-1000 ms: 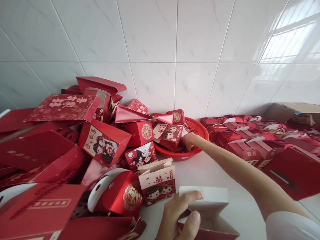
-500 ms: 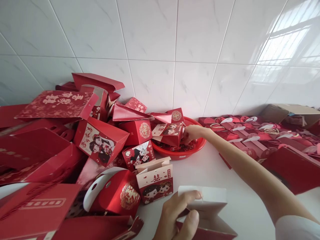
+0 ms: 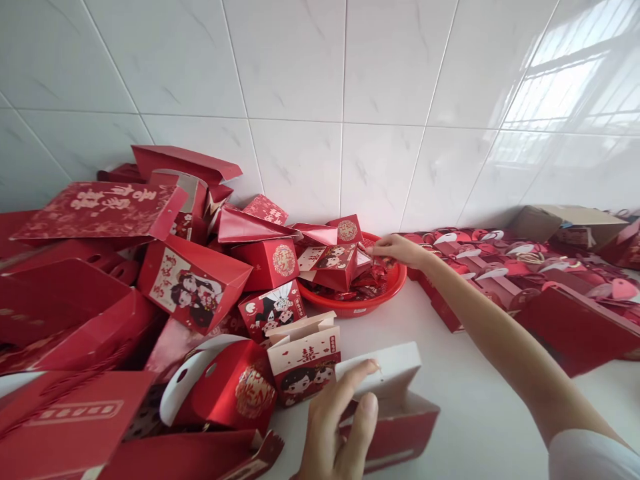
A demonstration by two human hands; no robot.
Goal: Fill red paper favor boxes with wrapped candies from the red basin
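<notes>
My left hand (image 3: 337, 423) grips an open red gift box (image 3: 395, 437) by its side, with the thumb and index finger at its white inner flap (image 3: 385, 365). The box's mouth gapes upward, slightly tilted. Farther away, my right hand (image 3: 403, 252) hovers at the right rim of a red plastic basket (image 3: 367, 308). Its fingers are pinched together; what they hold, if anything, I cannot make out. Small shiny red wrapped pieces (image 3: 365, 290), which look like candies, lie in the basket. A printed red box (image 3: 335, 263) rests on the basket's left part.
Red gift boxes in a large heap (image 3: 195, 287) fill the left side. A small upright box (image 3: 306, 363) stands just left of my left hand. Rows of red boxes (image 3: 480, 267) and an open cardboard carton (image 3: 565, 223) lie to the right, along the tiled wall (image 3: 295, 160).
My right hand has lifted out of the basket toward its right rim. The gift box in my left hand has moved up and left and shows more of its red side.
</notes>
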